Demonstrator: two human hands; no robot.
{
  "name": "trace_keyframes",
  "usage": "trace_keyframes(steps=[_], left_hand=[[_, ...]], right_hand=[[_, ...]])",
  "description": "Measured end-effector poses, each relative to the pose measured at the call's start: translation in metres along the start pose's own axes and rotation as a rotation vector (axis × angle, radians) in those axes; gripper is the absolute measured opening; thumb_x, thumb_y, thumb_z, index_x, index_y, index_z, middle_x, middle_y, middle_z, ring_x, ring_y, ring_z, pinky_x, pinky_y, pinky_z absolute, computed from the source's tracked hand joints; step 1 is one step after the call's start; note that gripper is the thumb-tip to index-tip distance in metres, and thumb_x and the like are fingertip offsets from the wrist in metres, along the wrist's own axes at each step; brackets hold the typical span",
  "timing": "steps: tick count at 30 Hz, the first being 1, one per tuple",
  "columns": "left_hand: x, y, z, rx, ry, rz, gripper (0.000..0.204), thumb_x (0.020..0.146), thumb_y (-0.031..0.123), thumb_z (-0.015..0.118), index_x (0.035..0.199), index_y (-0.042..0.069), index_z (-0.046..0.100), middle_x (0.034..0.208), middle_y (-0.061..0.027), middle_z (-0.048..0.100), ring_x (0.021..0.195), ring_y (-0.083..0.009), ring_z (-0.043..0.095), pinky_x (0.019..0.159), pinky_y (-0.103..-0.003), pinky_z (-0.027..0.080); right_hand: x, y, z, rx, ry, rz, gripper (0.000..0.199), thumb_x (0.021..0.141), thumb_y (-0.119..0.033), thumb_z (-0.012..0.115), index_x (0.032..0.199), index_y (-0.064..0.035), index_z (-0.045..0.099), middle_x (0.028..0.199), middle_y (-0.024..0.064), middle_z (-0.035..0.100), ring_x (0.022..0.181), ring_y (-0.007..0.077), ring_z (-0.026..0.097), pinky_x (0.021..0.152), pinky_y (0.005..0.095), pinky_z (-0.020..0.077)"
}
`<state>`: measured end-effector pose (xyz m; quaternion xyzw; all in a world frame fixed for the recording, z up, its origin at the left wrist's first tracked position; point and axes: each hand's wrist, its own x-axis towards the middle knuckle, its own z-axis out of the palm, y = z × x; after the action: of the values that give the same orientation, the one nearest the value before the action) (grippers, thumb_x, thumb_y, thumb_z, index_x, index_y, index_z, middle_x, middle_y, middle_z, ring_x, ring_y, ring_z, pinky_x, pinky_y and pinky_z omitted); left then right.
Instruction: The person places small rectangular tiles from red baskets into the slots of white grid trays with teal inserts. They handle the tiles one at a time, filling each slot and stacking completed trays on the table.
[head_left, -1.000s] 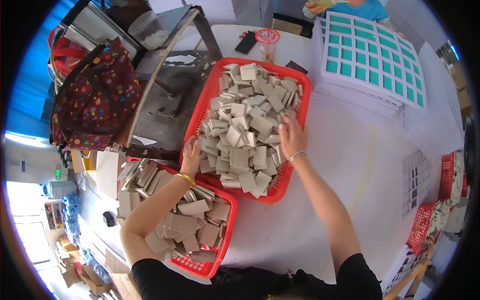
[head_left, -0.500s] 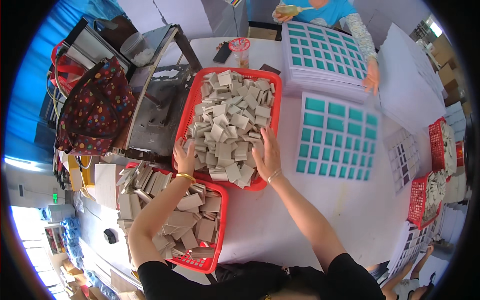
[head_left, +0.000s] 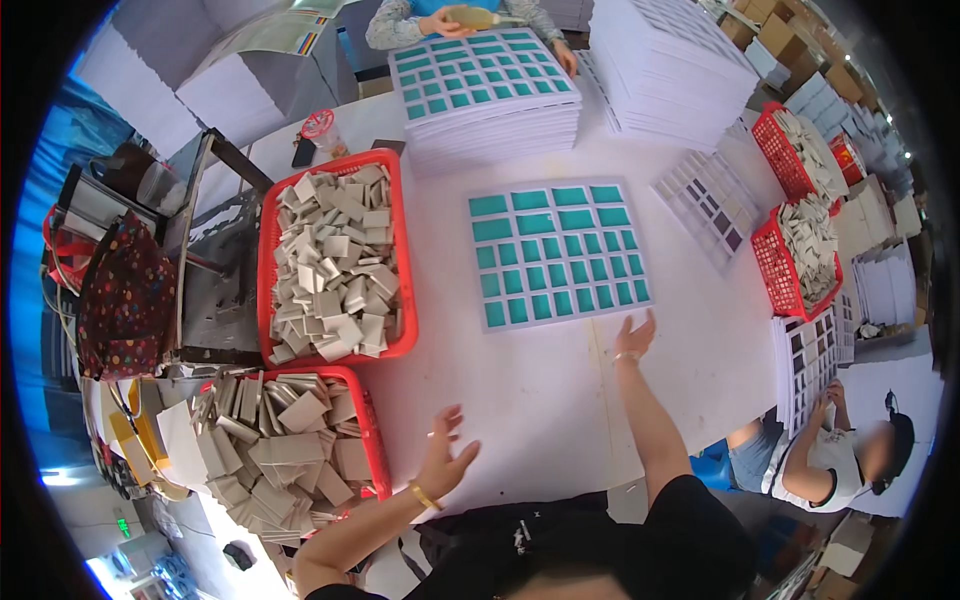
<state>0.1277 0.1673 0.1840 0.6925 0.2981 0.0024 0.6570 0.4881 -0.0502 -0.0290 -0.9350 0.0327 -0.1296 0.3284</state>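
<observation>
My left hand (head_left: 446, 458) hovers over the near part of the white table, fingers spread and holding nothing. It is nearest to the lower red basket's right rim. Near the lower edge of a white board with teal rectangular cells (head_left: 560, 250), my right hand (head_left: 634, 338) is open and holds nothing; whether it touches the board I cannot tell. To the left of that board stands a red basket (head_left: 405, 250) heaped with small pale grey flat blocks (head_left: 335, 255). Closer to me, a second red basket (head_left: 373, 430) holds larger grey flat pieces (head_left: 290, 440).
Across the white table (head_left: 520, 400), a co-worker's hand (head_left: 447, 22) grips a bottle (head_left: 472, 17) above a stack of teal-celled boards (head_left: 490, 120). Another partitioned board (head_left: 710, 205) and two red baskets (head_left: 800, 260) lie right. A second person (head_left: 815, 460) works at lower right.
My view has swung right. Both hands have left the far basket of small blocks: the left came back toward me, the right moved to the teal-celled board. The co-worker's arm drew back.
</observation>
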Motion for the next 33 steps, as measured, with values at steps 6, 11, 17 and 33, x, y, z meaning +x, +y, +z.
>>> trace_keyframes(steps=[6, 11, 17, 33], left_hand=[[0.157, -0.128, 0.093, 0.2, 0.469, 0.05, 0.081, 0.078, 0.018, 0.072, 0.14, -0.001, 0.023, 0.14, -0.0233, 0.033, 0.13, -0.0353, 0.036, 0.108, -0.044, 0.031], [0.232, -0.166, 0.083, -0.184, 0.672, 0.298, 0.08, 0.076, 0.019, 0.073, 0.138, -0.001, 0.027, 0.138, -0.0251, 0.034, 0.126, -0.0363, 0.04, 0.108, -0.041, 0.032], [0.23, -0.161, 0.073, 0.202, 1.001, 0.27, 0.068, 0.083, 0.021, 0.067, 0.139, 0.003, 0.032, 0.137, -0.0165, 0.044, 0.128, -0.0317, 0.042, 0.101, -0.043, 0.036], [0.09, -0.283, 0.016, 0.149, 0.744, 0.411, 0.047, 0.095, 0.039, 0.05, 0.127, 0.006, 0.04, 0.105, -0.0153, 0.065, 0.102, -0.0282, 0.061, 0.091, -0.038, 0.044]], right_hand=[[0.068, 0.05, -0.004, -0.111, -0.224, 0.249, 0.065, 0.088, -0.036, 0.056, 0.143, -0.0142, 0.03, 0.146, 0.0081, 0.038, 0.135, 0.0267, 0.034, 0.111, 0.0466, 0.0253], [0.06, 0.051, -0.024, -0.027, -0.577, 0.084, 0.068, 0.088, -0.038, 0.056, 0.145, -0.0148, 0.026, 0.144, 0.0052, 0.043, 0.136, 0.0237, 0.035, 0.113, 0.0441, 0.0192], [0.044, 0.134, -0.015, 0.448, -0.729, 0.013, 0.074, 0.087, -0.045, 0.056, 0.145, -0.01, 0.025, 0.143, 0.0071, 0.044, 0.136, 0.0252, 0.035, 0.112, 0.0496, 0.0171], [-0.066, 0.151, -0.097, 0.409, -0.467, -0.104, 0.052, 0.087, -0.03, 0.062, 0.127, -0.0006, 0.047, 0.12, 0.0136, 0.057, 0.113, 0.0211, 0.054, 0.096, 0.0313, 0.0426]])
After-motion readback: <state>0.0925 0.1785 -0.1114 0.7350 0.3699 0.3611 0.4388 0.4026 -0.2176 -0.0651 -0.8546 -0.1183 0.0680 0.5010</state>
